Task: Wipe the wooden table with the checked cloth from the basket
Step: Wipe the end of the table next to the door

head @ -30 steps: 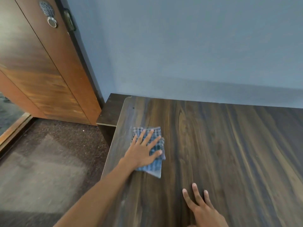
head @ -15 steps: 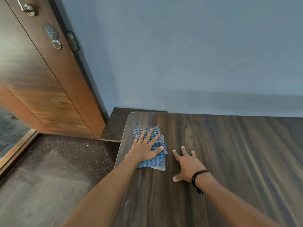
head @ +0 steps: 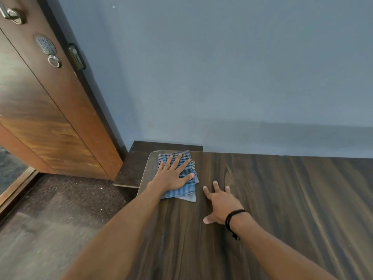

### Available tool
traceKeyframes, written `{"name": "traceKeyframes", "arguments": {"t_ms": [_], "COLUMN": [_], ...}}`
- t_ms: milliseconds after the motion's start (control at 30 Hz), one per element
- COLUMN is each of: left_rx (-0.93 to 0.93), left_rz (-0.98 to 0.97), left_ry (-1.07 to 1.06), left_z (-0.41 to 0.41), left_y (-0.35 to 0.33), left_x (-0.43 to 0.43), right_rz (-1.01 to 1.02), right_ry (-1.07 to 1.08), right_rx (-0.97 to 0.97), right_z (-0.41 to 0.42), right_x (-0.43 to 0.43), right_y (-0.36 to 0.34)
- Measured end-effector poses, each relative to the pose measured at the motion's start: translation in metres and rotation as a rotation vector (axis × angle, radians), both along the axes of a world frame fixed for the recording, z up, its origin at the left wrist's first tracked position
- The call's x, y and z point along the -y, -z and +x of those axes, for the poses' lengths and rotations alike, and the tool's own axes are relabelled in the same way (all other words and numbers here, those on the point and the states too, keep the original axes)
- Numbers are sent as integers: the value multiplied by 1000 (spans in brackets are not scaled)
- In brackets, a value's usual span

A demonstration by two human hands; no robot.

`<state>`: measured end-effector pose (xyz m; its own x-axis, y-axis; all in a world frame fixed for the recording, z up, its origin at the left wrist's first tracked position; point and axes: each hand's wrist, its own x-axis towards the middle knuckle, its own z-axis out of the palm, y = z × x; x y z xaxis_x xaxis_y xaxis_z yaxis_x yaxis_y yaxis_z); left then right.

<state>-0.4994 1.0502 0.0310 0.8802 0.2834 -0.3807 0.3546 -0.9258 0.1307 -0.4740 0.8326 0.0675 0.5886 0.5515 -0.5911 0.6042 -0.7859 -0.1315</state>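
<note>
- My left hand lay flat, fingers spread, pressing the folded blue checked cloth at the dark wooden worktop's far left corner.
- My right hand rested open on the worktop just beside it.

- This is an indoor room of a lived-in kind, either a home or a rented room; which of the two cannot be told.
- A reddish-brown wooden door stands at the left, with a metal lever handle and a round keypad lock below it.
- A plain blue painted wall runs behind.
- A dark wood-grain table stands against that wall, with a lower dark brown stand beside its left corner.
- A dark speckled hard floor lies below.
</note>
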Motion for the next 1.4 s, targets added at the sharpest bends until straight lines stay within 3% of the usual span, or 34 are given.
{"name": "traceKeyframes", "arguments": {"t_ms": [167, 400, 600, 800, 1000, 1233, 1400], "left_rx": [76, -1, 126, 59, 147, 90, 138], "left_rz": [32, 7, 36, 12, 52, -2, 38], "left_ry": [104, 52, 55, -11, 12, -54, -7], "left_z": [-39, 29, -34, 24, -23, 26, -26], "left_y": [10, -2, 10, 0, 14, -1, 11], "left_x": [18, -18, 17, -28, 3, -33, 1], "right_rz": [52, 19, 70, 44, 64, 40, 72], "right_ry": [6, -5, 2, -6, -12, -11, -18], "right_rx": [-15, -37, -40, -62, -55, -87, -93], "right_z": [0, 3, -1, 2, 2, 5, 3], "right_x": [0, 1, 3, 3, 3, 3, 4], "right_y": [3, 0, 2, -1, -1, -4, -3]}}
